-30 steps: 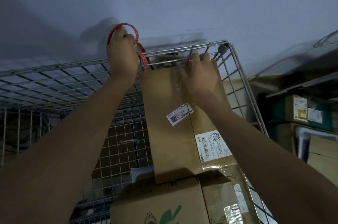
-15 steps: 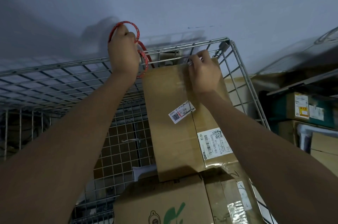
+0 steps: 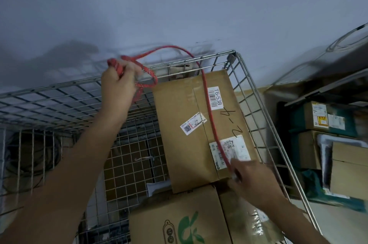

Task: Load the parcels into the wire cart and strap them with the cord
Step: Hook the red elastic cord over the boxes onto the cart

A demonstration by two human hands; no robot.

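A long brown parcel with white labels lies on top of other cardboard parcels inside the wire cart. My left hand grips a bundle of red cord above the cart's far rim. The red cord arcs up from that hand, then runs down across the top parcel's lid. My right hand pinches the cord's near end at the parcel's near right corner.
A grey wall stands right behind the cart. A folded wire panel lies along the cart's left side. Shelving with more boxes stands to the right. A white packet lies low in the cart.
My right hand has come from the parcel's far edge to its near corner, drawing the cord out over the lid. My left hand's loops have loosened into a big arc.
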